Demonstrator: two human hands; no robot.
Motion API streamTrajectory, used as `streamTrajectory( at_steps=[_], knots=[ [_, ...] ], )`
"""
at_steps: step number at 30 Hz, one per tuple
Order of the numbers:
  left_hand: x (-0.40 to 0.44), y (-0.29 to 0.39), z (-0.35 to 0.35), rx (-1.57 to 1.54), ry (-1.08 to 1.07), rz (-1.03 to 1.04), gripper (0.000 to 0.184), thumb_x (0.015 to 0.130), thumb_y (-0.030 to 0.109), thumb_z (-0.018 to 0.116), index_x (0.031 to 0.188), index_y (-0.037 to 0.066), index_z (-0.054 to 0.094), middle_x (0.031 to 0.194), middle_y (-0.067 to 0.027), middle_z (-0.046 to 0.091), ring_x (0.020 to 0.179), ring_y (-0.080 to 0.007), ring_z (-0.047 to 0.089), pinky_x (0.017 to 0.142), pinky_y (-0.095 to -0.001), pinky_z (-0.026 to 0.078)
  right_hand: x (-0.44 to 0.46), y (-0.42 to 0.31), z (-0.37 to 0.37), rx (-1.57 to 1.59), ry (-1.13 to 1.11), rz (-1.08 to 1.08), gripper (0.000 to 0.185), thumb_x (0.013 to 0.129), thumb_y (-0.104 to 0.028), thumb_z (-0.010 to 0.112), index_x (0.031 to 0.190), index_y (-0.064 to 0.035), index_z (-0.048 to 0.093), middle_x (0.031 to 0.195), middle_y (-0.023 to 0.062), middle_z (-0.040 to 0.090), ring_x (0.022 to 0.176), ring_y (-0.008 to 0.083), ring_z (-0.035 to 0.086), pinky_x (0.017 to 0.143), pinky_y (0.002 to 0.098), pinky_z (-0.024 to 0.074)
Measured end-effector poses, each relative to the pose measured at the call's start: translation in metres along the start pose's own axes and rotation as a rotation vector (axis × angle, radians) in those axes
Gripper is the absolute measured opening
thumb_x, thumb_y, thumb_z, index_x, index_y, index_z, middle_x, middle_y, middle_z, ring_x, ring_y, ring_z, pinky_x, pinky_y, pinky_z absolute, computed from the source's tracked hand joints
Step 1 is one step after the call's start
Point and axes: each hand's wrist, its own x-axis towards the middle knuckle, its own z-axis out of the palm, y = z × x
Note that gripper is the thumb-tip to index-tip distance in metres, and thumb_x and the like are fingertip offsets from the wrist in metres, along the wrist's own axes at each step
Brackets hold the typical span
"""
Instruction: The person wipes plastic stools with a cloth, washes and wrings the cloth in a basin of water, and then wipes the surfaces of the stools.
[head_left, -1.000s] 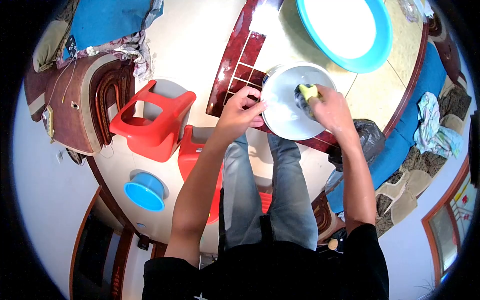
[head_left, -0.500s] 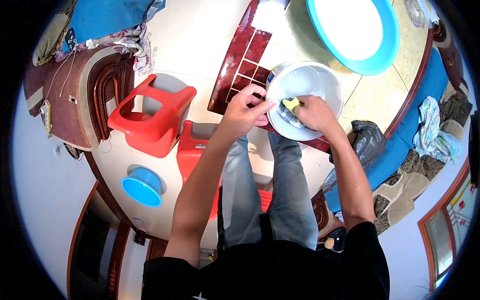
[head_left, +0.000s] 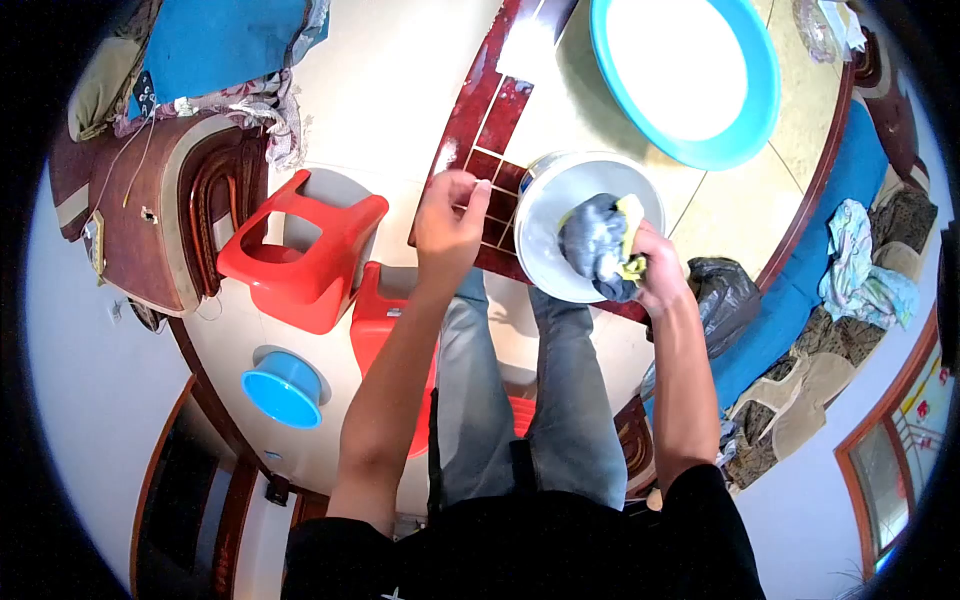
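Observation:
My right hand [head_left: 660, 268] is closed on a bunched cloth [head_left: 595, 235], dark grey with yellow parts and whitish patches like suds. The cloth hangs over the mouth of a white bucket [head_left: 535, 245], which stands at the near edge of the tiled table [head_left: 800, 165]. My left hand [head_left: 450, 222] hovers left of the bucket, apart from it. Its fingers are loosely curled with a gap to the thumb, and nothing shows in them. Beyond the bucket is a large blue basin [head_left: 768, 100] with a white inside.
Red plastic stools [head_left: 300, 250] stand on the floor at my left, near a small blue basin [head_left: 282, 390]. A black plastic bag [head_left: 722, 300] lies right of the bucket. Along the right runs a blue-covered seat [head_left: 800, 270] with a patterned cloth [head_left: 865, 265].
My right hand has lifted the cloth from inside the bucket, and more of its dark part shows. My left hand has drawn left, away from the bucket rim. The view has shifted slightly.

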Motion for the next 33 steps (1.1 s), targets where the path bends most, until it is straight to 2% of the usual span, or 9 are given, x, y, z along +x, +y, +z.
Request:
streamTrajectory(
  at_steps=[3, 5, 9, 11, 13, 19, 26, 29, 33],
  knots=[
    [0.035, 0.03, 0.003, 0.557, 0.158, 0.458, 0.031, 0.087, 0.01, 0.07, 0.115, 0.001, 0.06, 0.113, -0.0193, 0.063, 0.111, -0.0387, 0.057, 0.098, -0.0457, 0.046, 0.003, -0.012, -0.032, 0.316, -0.176, -0.146, 0.05, 0.075, -0.008, 0.052, 0.122, 0.0053, 0.059, 0.099, 0.0132, 0.068, 0.088, 0.0219, 0.069, 0.08, 0.0344, 0.0592],
    [0.062, 0.042, 0.01, 0.546, 0.195, 0.606, 0.036, 0.09, 0.01, 0.07, 0.122, 0.0, 0.059, 0.116, -0.0138, 0.066, 0.102, -0.026, 0.065, 0.089, -0.0332, 0.051, 0.002, -0.029, -0.038, 0.443, -0.163, -0.285, 0.049, 0.073, -0.006, 0.052, 0.119, 0.0078, 0.059, 0.102, 0.0161, 0.069, 0.092, 0.0261, 0.069, 0.083, 0.0396, 0.0595],
    [0.087, 0.117, 0.044, -0.077, -0.289, 0.416, 0.049, 0.088, 0.004, 0.073, 0.132, 0.001, 0.051, 0.124, -0.0159, 0.062, 0.122, -0.0243, 0.059, 0.108, -0.0369, 0.046, 0.014, -0.084, -0.046, 0.558, -0.179, -0.497, 0.041, 0.082, -0.007, 0.058, 0.121, 0.0055, 0.059, 0.115, 0.0185, 0.067, 0.105, 0.0321, 0.067, 0.1, 0.0459, 0.053],
    [0.081, 0.17, 0.066, 0.127, -0.472, 0.57, 0.085, 0.078, 0.026, 0.088, 0.145, 0.003, 0.041, 0.136, -0.0211, 0.055, 0.131, -0.0311, 0.053, 0.111, -0.0432, 0.042, 0.015, -0.112, -0.023, 0.544, -0.074, -0.603, 0.068, 0.092, -0.039, 0.065, 0.143, 0.002, 0.044, 0.14, 0.0211, 0.055, 0.128, 0.039, 0.054, 0.115, 0.0566, 0.0376],
    [0.082, 0.196, 0.104, 0.037, -0.655, 0.626, 0.118, 0.07, 0.032, 0.093, 0.155, -0.002, 0.019, 0.148, -0.0291, 0.041, 0.141, -0.0372, 0.04, 0.117, -0.0475, 0.033, 0.015, -0.14, 0.003, 0.668, -0.045, -0.585, 0.062, 0.095, -0.045, 0.063, 0.137, -0.001, 0.051, 0.134, 0.0178, 0.06, 0.123, 0.0349, 0.059, 0.111, 0.0526, 0.0435],
    [0.117, 0.228, 0.181, 0.211, -0.782, 0.314, 0.133, 0.062, 0.019, 0.09, 0.157, -0.004, 0.0, 0.141, -0.0326, 0.048, 0.134, -0.0391, 0.05, 0.111, -0.0389, 0.041, 0.047, -0.169, 0.002, 0.56, -0.169, -0.65, 0.036, 0.1, -0.021, 0.053, 0.129, -0.0011, 0.058, 0.122, 0.0132, 0.068, 0.112, 0.0275, 0.066, 0.101, 0.0425, 0.0521],
    [0.133, 0.247, 0.218, 0.695, -0.571, 0.124, 0.06, 0.068, 0.013, 0.078, 0.122, -0.003, 0.057, 0.101, -0.0247, 0.071, 0.096, -0.0388, 0.071, 0.084, -0.0431, 0.057, 0.06, -0.201, -0.021, 0.232, -0.183, -0.684, 0.044, 0.097, -0.017, 0.056, 0.139, -0.0066, 0.051, 0.126, 0.0089, 0.06, 0.118, 0.0216, 0.058, 0.106, 0.0362, 0.0427],
    [0.142, 0.245, 0.223, 0.97, -0.5, 0.439, 0.053, 0.071, 0.007, 0.075, 0.119, -0.004, 0.057, 0.093, -0.0254, 0.072, 0.092, -0.0417, 0.07, 0.08, -0.0461, 0.057, 0.051, -0.23, -0.037, 0.345, -0.317, -0.412, 0.046, 0.104, -0.04, 0.052, 0.133, -0.005, 0.056, 0.126, 0.0124, 0.061, 0.117, 0.0237, 0.062, 0.096, 0.0432, 0.0536],
    [0.158, 0.234, 0.225, 1.046, -0.504, 1.019, 0.049, 0.073, -0.002, 0.069, 0.12, 0.005, 0.059, 0.095, -0.0213, 0.068, 0.087, -0.0416, 0.069, 0.073, -0.0496, 0.056, 0.091, -0.25, -0.079, 0.309, -0.435, -0.252, 0.045, 0.101, -0.031, 0.058, 0.136, -0.0024, 0.054, 0.127, 0.0205, 0.059, 0.117, 0.0282, 0.064, 0.091, 0.0471, 0.0595]
  ],
)
